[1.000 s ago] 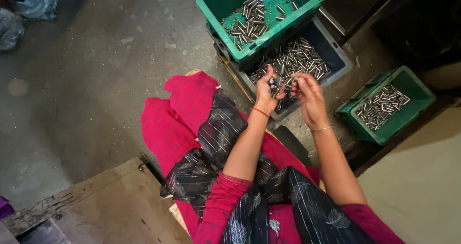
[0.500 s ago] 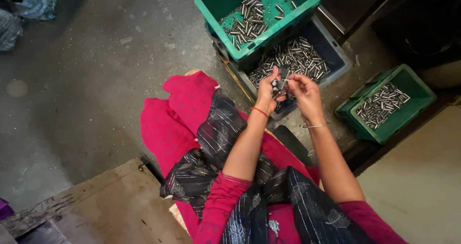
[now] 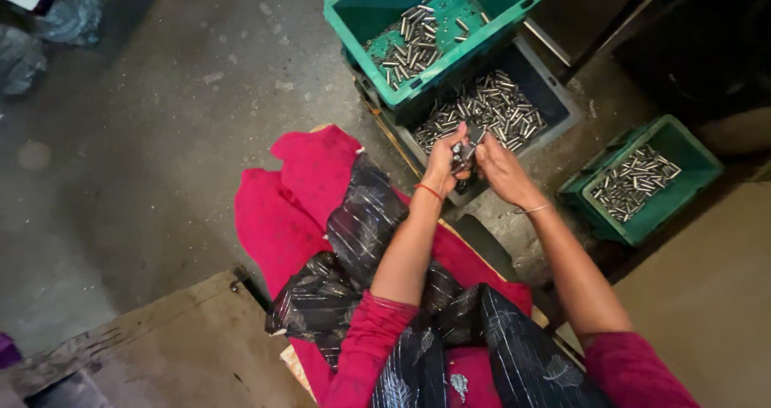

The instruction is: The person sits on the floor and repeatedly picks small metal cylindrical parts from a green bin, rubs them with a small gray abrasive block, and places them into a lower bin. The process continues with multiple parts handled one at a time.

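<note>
- Both hands met just above the near edge of the grey-blue plastic crate (image 3: 554,103) on the concrete floor (image 3: 161,135), pressed close together.
- The left hand (image 3: 444,163), a red thread band at its wrist, was curled shut around a small cluster of short silvery metal pieces (image 3: 461,153), fingers wrapped tight.
- The right hand (image 3: 499,167), a thin bangle at its wrist, was pinched on the same cluster from the other side, fingertips touching a piece that stuck up at the top; exactly how many pieces it held, could not tell.
- Beneath the hands, the grey-blue crate held a loose heap of shiny metal cylinders (image 3: 490,107) spread across its bottom.
- A green plastic crate (image 3: 514,6) sat stacked on the far part of the grey-blue one, tilted across it, with more of the same cylinders piled towards its left side.
- A smaller green plastic bin (image 3: 683,147) stood apart on the floor to the right, also filled with cylinders.
- The person sat low, lap covered by bright pink cloth (image 3: 277,215) and a dark patterned scarf (image 3: 361,223).
- A worn wooden board (image 3: 169,344) lay at the lower left on the floor.
</note>
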